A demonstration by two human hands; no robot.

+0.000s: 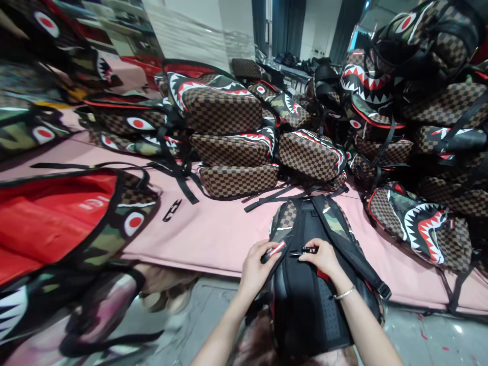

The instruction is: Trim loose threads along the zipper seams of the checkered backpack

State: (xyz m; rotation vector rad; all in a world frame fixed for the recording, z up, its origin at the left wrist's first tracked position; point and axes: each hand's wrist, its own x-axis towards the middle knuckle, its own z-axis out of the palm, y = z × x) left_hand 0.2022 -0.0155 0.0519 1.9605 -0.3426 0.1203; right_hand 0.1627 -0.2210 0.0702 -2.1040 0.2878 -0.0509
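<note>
A backpack (305,310) lies with its black back panel up at the table's front edge, its straps spread toward the far side. My left hand (259,264) pinches a small strap end with a red and white label (277,248) over the left strap. Close by on the right, my right hand (322,258) holds a small black buckle (309,250) above the middle of the panel. The two hands are a short gap apart. A bit of red shows below my right hand.
Stacked checkered backpacks (238,180) stand behind on the pink table cover (213,231), with a taller pile at the right. One shark-face backpack (427,223) lies at the right. At the left, another person's open red-lined backpack (57,213) reaches over the edge. Two loose black buckles (173,210) lie between.
</note>
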